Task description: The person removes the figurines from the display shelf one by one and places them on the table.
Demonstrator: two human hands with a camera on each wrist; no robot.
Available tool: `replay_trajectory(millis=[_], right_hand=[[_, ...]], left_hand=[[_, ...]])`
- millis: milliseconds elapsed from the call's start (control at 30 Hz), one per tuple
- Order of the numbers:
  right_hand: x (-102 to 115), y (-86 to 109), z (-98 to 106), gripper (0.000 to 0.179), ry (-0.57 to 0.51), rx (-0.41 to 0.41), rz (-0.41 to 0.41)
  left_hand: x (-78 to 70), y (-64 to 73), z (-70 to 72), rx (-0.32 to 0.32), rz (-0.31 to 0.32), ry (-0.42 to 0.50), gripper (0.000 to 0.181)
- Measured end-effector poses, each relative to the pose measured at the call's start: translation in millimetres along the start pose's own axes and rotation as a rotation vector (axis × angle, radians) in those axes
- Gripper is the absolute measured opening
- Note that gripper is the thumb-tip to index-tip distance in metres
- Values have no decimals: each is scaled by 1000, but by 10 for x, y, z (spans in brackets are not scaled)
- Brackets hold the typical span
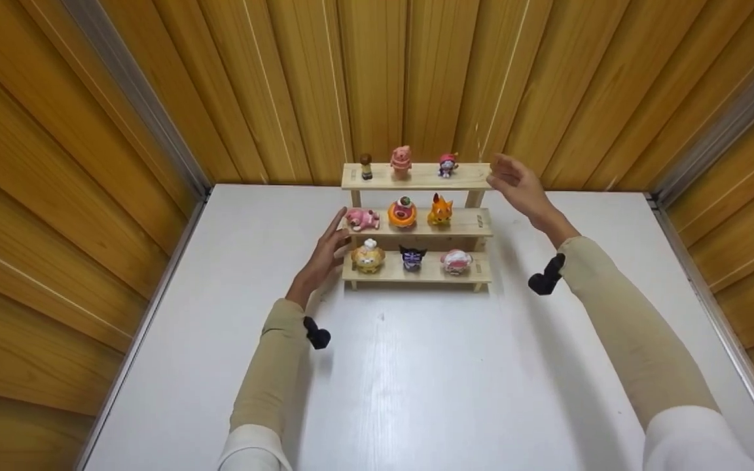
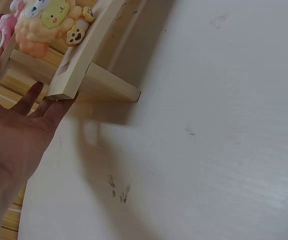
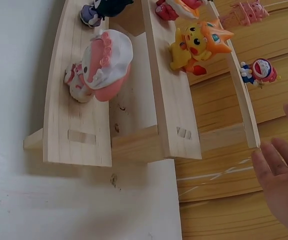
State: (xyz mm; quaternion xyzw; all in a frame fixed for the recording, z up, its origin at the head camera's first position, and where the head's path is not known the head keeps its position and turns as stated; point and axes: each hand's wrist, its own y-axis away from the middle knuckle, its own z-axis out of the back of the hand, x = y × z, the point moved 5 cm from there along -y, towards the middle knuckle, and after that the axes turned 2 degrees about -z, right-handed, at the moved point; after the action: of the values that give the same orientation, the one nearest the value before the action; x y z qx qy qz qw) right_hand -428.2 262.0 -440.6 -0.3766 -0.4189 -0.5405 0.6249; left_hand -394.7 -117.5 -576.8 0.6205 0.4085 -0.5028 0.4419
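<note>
A three-tier wooden display stand (image 1: 416, 276) stands at the back of the white table, with three small figurines on each tier. My left hand (image 1: 320, 258) is at its left side; in the left wrist view its fairly straight fingers (image 2: 59, 109) touch the ends of the lower tiers. Close to it are a pink lying figurine (image 1: 362, 219) and a yellow one with a white hat (image 1: 368, 257). At the top tier's right end, my right hand (image 1: 522, 193) has its fingers extended, fingertips at the board's end (image 3: 253, 137). Neither hand holds a figurine.
Wood-patterned panels (image 1: 377, 78) rise right behind the stand and along both sides. On the top tier stand a brown-haired figurine (image 1: 366, 166), a pink one (image 1: 401, 161) and a red-hatted one (image 1: 447, 165). An orange-eared yellow figurine (image 3: 196, 47) sits on the middle tier.
</note>
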Motion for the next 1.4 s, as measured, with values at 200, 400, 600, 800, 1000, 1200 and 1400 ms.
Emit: replay_trajectory(millis=[200, 400, 600, 800, 1000, 1200, 1400], right_hand=[[81, -93, -58, 55, -29, -81, 18], [267, -120, -210, 54, -105, -55, 41], [102, -312, -393, 56, -166, -56, 34], [92, -389, -554, 56, -210, -51, 51], [101, -413, -599, 53, -109, -84, 38], [130, -446, -640, 46, -19, -167, 62], [144, -473, -680, 44, -42, -192, 47]], left_hand=[[-30, -18, -20, 8, 21, 13, 57], [-24, -19, -4, 3, 41, 4, 55], [7, -38, 14, 6, 40, 9, 55], [9, -33, 21, -9, 39, 11, 56], [7, -40, -10, 5, 31, 21, 56], [2, -48, 20, -13, 31, 37, 56], [-7, -38, 19, -7, 35, 38, 57]])
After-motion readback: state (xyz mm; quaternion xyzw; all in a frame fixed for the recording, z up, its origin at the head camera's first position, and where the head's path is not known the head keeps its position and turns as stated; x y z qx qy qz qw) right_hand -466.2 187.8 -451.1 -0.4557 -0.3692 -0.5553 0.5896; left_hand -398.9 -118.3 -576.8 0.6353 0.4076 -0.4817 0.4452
